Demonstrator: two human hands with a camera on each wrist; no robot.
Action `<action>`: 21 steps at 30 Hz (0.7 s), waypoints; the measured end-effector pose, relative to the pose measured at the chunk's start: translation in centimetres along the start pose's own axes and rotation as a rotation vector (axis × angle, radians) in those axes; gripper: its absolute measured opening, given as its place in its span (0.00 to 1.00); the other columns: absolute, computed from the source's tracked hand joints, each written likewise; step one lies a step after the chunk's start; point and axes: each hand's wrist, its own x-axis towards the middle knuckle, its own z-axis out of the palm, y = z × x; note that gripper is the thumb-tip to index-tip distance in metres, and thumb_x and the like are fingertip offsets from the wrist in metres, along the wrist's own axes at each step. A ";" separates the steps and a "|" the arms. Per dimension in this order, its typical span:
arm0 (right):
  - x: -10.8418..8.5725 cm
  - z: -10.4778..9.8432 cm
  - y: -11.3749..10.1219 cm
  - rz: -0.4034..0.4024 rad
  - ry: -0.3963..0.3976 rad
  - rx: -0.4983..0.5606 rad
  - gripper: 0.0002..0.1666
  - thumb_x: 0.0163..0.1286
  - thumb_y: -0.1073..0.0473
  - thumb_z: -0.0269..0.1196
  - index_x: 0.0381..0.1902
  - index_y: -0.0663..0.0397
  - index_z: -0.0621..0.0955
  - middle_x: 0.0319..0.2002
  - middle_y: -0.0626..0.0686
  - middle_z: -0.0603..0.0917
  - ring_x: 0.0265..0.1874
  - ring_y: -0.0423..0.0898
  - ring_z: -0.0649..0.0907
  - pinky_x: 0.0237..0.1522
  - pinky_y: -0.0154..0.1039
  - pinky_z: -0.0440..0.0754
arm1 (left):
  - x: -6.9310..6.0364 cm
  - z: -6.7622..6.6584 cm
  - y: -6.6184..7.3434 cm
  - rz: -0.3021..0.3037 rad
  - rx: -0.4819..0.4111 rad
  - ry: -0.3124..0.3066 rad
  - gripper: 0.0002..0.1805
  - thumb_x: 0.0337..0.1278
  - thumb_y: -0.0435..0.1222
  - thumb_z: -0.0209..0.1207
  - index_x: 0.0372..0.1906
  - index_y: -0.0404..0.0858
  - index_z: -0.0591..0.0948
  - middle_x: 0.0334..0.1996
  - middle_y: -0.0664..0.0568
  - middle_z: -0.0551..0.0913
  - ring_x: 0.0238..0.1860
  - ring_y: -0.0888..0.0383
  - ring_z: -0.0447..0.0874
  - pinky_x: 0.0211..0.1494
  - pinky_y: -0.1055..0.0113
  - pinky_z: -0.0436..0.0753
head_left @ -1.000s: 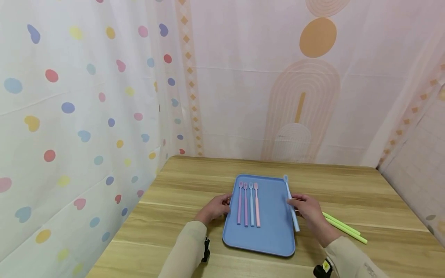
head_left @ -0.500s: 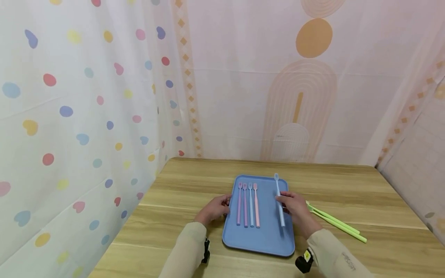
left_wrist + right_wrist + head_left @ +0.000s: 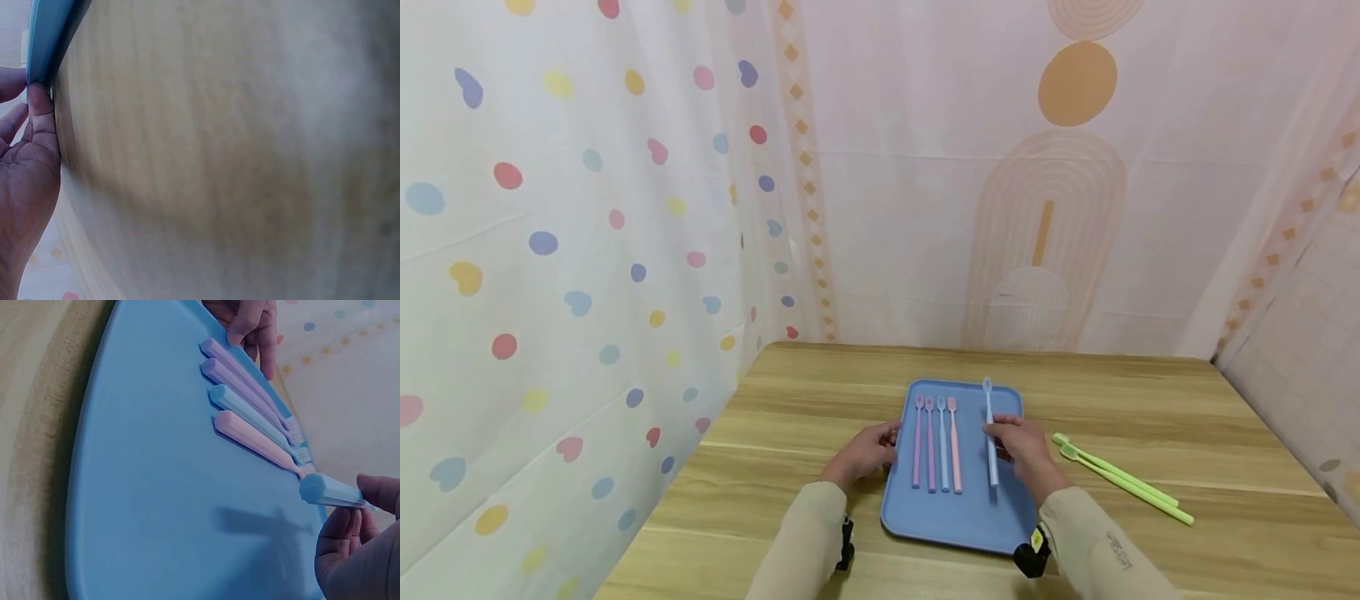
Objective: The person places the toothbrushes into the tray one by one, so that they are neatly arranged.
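Note:
A light blue toothbrush [image 3: 992,450] is pinched between the thumb and fingers of my right hand [image 3: 1027,452], raised above the right half of the blue tray [image 3: 962,529]. Its shadow falls on the tray in the right wrist view, where the handle end [image 3: 322,489] points toward the camera. Two purple toothbrushes [image 3: 931,454], a light blue toothbrush [image 3: 943,454] and a pink toothbrush [image 3: 956,458] lie side by side on the tray's left half. At the tray's left rim, my left hand [image 3: 862,452] grips the edge, thumb on top; the left wrist view shows fingers against the rim [image 3: 50,44].
Two lime green toothbrushes [image 3: 1131,483] lie slanted on the wooden table [image 3: 775,517], right of the tray. A dotted curtain [image 3: 572,333] hangs at the left and a patterned one [image 3: 917,233] behind the table.
My right hand has carried the light blue toothbrush leftward from the tray's right rim to over its inside. The green toothbrush heads have come into view. My left hand stays at the rim.

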 end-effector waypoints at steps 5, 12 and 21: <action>0.2 0.3 0.3 -0.004 -0.001 0.004 0.19 0.66 0.66 0.64 0.53 0.70 0.80 0.36 0.56 0.83 0.31 0.46 0.78 0.34 0.38 0.76 | 0.0 0.1 0.1 -0.002 -0.005 0.002 0.38 0.49 0.24 0.56 0.71 0.32 0.68 0.36 0.48 0.72 0.35 0.54 0.70 0.32 0.65 0.69; 0.4 1.0 0.4 0.009 -0.008 -0.012 0.19 0.65 0.66 0.65 0.53 0.70 0.80 0.37 0.57 0.83 0.31 0.47 0.78 0.33 0.38 0.75 | 0.0 0.0 0.1 -0.009 -0.010 0.000 0.37 0.50 0.24 0.56 0.72 0.33 0.68 0.37 0.47 0.71 0.37 0.53 0.70 0.33 0.64 0.69; 0.9 2.2 0.5 0.035 0.010 -0.044 0.19 0.66 0.66 0.64 0.54 0.69 0.80 0.42 0.60 0.82 0.36 0.50 0.78 0.35 0.38 0.76 | -0.1 0.0 0.0 0.001 -0.008 -0.003 0.37 0.51 0.23 0.56 0.72 0.32 0.67 0.38 0.47 0.71 0.38 0.53 0.70 0.34 0.65 0.69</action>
